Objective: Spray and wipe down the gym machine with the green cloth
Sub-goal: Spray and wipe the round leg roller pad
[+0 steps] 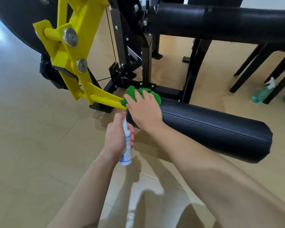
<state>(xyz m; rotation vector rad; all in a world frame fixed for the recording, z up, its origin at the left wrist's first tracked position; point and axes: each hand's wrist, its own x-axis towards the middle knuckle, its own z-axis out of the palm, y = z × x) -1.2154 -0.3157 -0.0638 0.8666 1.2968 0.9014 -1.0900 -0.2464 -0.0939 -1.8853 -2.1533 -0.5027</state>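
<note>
Head view. Clutching the green cloth (pixel 132 93) in the right grip (pixel 143 109), spreading and curling the fingers over it and bunching it up between them. Pressing that cloth onto the near end of the lower black roller pad (pixel 212 129), right at the tip of the yellow lever arm (pixel 69 55). Wrapping the left grip (pixel 117 137) round a white spray bottle (pixel 127 152) with a blue label, holding it roughly upright just below the right grip, close to the pad's end.

Looking down over a pale tiled floor (pixel 31 129), with the machine's black frame (pixel 192 76) bolted together behind the pad and a thicker upper pad (pixel 220 25) running across the top. Showing dark furniture legs (pixel 253 63) at the right and a teal spray bottle (pixel 263 92) on the floor beside them.

Hiding much of the cloth under the palm and the white bottle's nozzle behind the left fingers. Cutting off the yellow arm at the top edge. Leaving the label print too blurred to read.
</note>
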